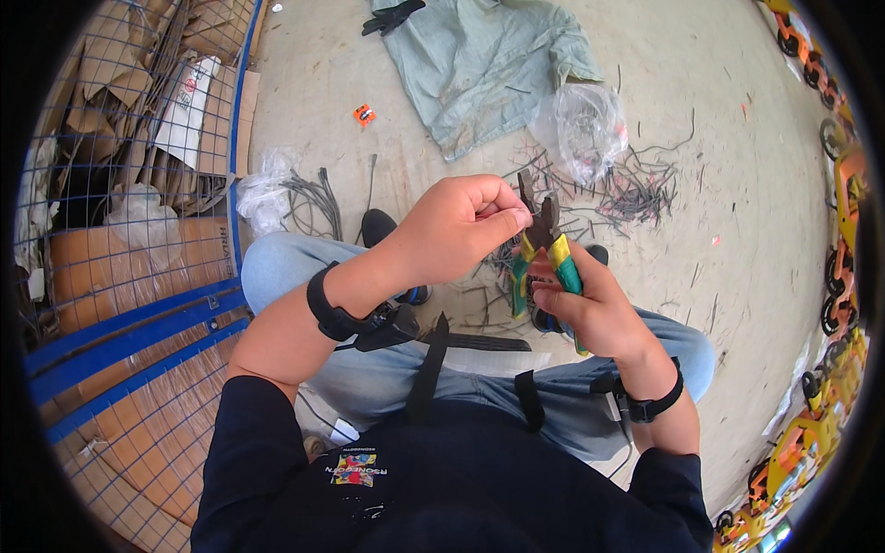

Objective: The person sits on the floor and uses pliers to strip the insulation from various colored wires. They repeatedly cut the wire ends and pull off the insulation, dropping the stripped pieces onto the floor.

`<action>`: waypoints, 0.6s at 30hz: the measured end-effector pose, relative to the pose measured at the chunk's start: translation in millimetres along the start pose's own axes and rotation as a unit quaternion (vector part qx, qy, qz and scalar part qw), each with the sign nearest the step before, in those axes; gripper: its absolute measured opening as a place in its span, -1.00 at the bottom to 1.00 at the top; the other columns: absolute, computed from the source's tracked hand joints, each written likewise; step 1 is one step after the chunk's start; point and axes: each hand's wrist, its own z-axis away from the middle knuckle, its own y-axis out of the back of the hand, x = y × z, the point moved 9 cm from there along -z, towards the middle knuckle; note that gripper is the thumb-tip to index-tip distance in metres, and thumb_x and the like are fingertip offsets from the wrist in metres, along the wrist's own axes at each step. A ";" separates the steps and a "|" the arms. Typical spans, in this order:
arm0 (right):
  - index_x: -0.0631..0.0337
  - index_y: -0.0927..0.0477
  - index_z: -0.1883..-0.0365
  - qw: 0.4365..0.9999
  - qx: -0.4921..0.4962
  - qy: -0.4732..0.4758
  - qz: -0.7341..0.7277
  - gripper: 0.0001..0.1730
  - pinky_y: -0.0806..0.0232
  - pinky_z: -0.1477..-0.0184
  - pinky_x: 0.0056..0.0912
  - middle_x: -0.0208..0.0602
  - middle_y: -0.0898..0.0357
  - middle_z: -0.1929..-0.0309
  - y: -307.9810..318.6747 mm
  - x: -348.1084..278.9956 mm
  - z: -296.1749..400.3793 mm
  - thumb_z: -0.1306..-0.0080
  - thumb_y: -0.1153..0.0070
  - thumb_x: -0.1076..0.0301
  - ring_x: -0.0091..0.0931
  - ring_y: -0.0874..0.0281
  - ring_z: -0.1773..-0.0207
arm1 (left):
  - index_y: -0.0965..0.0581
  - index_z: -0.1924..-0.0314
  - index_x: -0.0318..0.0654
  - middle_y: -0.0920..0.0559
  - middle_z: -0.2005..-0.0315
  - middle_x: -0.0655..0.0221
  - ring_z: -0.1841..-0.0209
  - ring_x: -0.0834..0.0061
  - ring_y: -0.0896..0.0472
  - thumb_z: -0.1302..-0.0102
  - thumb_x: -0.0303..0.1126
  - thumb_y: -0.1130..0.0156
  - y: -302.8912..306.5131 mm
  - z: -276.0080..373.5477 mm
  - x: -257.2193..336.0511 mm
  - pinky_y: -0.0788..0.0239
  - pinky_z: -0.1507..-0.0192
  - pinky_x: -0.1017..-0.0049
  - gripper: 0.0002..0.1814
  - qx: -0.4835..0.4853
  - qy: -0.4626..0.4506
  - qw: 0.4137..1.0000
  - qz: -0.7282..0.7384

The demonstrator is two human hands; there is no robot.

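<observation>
My right hand (594,301) grips combination pliers (546,242) with green and yellow handles; their jaws are spread and point away from me. My left hand (467,221) is closed beside the jaws, thumb and forefinger pinched together at a small thing too hidden to name. Beyond the pliers, many short dark cable offcuts (639,193) lie scattered on the floor. A clear plastic bag (584,131) with small bits in it rests at their edge. Left of my left hand is a bundle of longer black cables (321,197).
A blue wire-mesh cage (238,104) holding flattened cardboard (114,69) stands at the left. A grey-green cloth (477,69) with a black glove (393,17) lies ahead. Yellow and orange wheeled items (788,442) line the right side. Crumpled clear plastic (266,193) lies near my left knee.
</observation>
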 end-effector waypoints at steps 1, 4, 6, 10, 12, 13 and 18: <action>0.28 -0.32 -0.20 1.000 -0.002 -0.003 0.004 -0.48 -0.30 -0.02 -0.47 -0.34 -0.43 0.08 -0.3 0.0 -0.1 -0.25 -0.07 0.57 -0.56 -0.36 0.05 | -0.55 0.20 -0.42 -0.65 0.32 0.42 0.25 0.77 -0.53 -0.39 -0.44 -0.14 0.1 0.1 -0.4 -0.36 0.20 0.67 -0.84 0.003 0.000 1.000 -0.004; 0.27 -0.35 -0.13 1.000 -0.002 -0.006 0.019 -0.54 -0.28 0.08 -0.51 -0.41 -0.41 0.21 -0.7 -2.6 0.7 -0.25 -0.07 0.55 -0.60 -0.33 0.16 | -0.55 0.20 -0.41 -0.63 0.36 0.46 0.31 0.80 -0.49 -0.39 -0.43 -0.14 -0.2 -0.1 -0.1 -0.32 0.26 0.69 -0.84 0.009 0.003 1.000 -0.014; 0.26 -0.36 -0.11 0.999 0.005 -0.002 0.035 -0.57 -0.28 0.13 -0.52 -0.44 -0.41 0.27 -0.4 -4.5 1.1 -0.26 -0.07 0.55 -0.61 -0.33 0.20 | -0.55 0.21 -0.41 -0.60 0.41 0.50 0.36 0.83 -0.45 -0.39 -0.43 -0.14 -0.6 0.1 1.3 -0.28 0.32 0.70 -0.85 0.010 0.007 1.000 -0.019; 0.24 -0.34 -0.16 0.996 0.020 -0.008 0.088 -0.53 -0.30 0.17 -0.50 -0.42 -0.42 0.31 0.6 -7.8 2.1 -0.27 -0.06 0.53 -0.60 -0.35 0.25 | -0.54 0.24 -0.39 -0.53 0.50 0.58 0.46 0.87 -0.34 -0.39 -0.43 -0.14 -0.8 0.8 0.4 -0.16 0.43 0.71 -0.85 0.017 0.005 1.000 -0.013; 0.24 -0.33 -0.19 0.993 0.023 -0.011 0.112 -0.51 -0.31 0.19 -0.49 -0.40 -0.43 0.32 1.4 -7.4 2.1 -0.27 -0.05 0.52 -0.58 -0.36 0.26 | -0.54 0.25 -0.39 -0.50 0.54 0.61 0.49 0.87 -0.30 -0.39 -0.42 -0.14 -1.3 1.2 -0.8 -0.12 0.47 0.71 -0.85 0.025 0.010 1.000 -0.009; 0.24 -0.32 -0.20 0.993 0.023 -0.015 0.117 -0.50 -0.31 0.19 -0.49 -0.39 -0.43 0.32 1.4 -8.1 2.5 -0.27 -0.05 0.51 -0.58 -0.37 0.27 | -0.54 0.25 -0.39 -0.49 0.55 0.62 0.50 0.88 -0.29 -0.39 -0.42 -0.14 -1.6 1.2 0.3 -0.10 0.48 0.71 -0.85 0.027 0.010 1.000 -0.013; 0.24 -0.28 -0.24 0.990 0.025 -0.042 0.135 -0.46 -0.32 0.16 -0.46 -0.31 -0.46 0.30 0.5 -12.6 4.5 -0.28 -0.05 0.49 -0.54 -0.41 0.25 | -0.54 0.26 -0.38 -0.45 0.59 0.64 0.52 0.88 -0.26 -0.38 -0.42 -0.14 -1.1 1.7 3.0 -0.07 0.50 0.70 -0.85 0.045 0.002 0.998 -0.039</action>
